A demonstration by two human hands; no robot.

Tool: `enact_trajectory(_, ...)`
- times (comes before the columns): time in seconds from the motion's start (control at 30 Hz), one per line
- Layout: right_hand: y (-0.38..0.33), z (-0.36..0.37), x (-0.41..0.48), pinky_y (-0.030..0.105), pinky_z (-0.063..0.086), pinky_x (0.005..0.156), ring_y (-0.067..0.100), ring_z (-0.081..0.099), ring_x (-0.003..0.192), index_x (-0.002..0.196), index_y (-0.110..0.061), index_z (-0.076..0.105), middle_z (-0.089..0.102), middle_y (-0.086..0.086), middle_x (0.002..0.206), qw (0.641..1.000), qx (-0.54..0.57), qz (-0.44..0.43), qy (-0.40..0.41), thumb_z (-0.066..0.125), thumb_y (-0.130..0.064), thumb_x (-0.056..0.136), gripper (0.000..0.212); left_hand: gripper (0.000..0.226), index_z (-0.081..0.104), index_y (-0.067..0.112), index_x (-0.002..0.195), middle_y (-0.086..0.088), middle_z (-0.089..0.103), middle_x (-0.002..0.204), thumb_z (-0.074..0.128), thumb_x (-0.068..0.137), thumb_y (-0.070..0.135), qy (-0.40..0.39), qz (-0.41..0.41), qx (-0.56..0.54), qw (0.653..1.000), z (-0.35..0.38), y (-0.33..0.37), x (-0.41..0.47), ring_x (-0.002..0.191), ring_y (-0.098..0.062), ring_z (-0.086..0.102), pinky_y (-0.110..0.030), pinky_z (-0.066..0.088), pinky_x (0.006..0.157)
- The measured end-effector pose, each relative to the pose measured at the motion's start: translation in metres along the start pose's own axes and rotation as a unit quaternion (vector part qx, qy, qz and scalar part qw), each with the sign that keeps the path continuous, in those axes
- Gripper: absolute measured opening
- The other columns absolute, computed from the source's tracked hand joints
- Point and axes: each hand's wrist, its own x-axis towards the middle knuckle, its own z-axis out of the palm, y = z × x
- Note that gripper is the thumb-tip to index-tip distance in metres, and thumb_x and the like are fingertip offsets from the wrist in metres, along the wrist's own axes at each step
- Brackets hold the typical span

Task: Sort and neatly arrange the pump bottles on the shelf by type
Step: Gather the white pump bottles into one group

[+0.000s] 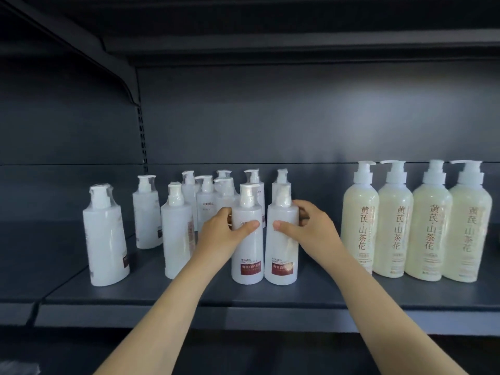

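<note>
Head view: dark grey shelf (243, 297), both arms reach in from the near edge.

Left hand (221, 234) grips the left front bottle (247, 266). Its thumb lies across the front just above the middle, and the fingers curl round the far side, mostly hidden. Right hand (313, 231) grips the right front bottle (281, 263) the same way: thumb on the front, fingers wrapped round the right side and back.

Both are white pump bottles with dark red labels low down. They stand upright on the shelf near its front edge, side by side, touching or almost touching – hard to tell which. Both pumps have clear wrap over them.

Behind them there is a loose cluster of white bottles (207, 201) toward the far side, unevenly spaced and facing different ways. Further left are three more white ones. One (177, 234) stands just beside the left forearm, one (147, 217) sits further back, and the leftmost bottle (105, 239) stands apart from the rest, leaning slightly.

Right side: four pale yellow bottles (395, 228) with white pumps stand upright in a tight row with their labels facing front – set apart from the white group. The leftmost one is close behind the right wrist.

The dark back panel (297, 117) is behind everything, with an upper shelf (270, 41) above.
</note>
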Motion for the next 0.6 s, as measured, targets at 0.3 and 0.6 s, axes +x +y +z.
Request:
enact_trajectory(0.3, 0.002, -0.01, 0.033, 0.033, 0.053, 0.084, 0.017, 0.064, 0.093, 0.113, -0.012, 0.057, 0.066, -0.001, 0.101, 0.996, 0.005, 0.047, 0.071, 0.079, -0.022, 0.074, 0.046, 0.038, 0.05, 0.013, 0.113, 0.005, 0.055, 0.1, 0.061, 0.086, 0.037, 0.043, 0.008, -0.1, 0.994, 0.019, 0.007, 0.026, 0.088, -0.013, 0.052, -0.019, 0.037, 0.062)
enact_trajectory(0.6, 0.026, 0.006, 0.099, 0.037, 0.053, 0.082, 0.02, 0.062, 0.09, 0.105, -0.014, 0.057, 0.064, 0.001, 0.098, 0.99, 0.025, 0.047, 0.133, 0.075, -0.02, 0.078, 0.033, 0.04, 0.045, 0.008, 0.12, -0.007, 0.059, 0.113, 0.061, 0.089, 0.028, 0.107, -0.028, -0.168, 0.98, 0.07, 0.019, 0.088, 0.093, -0.017, 0.054, -0.026, 0.039, 0.077)
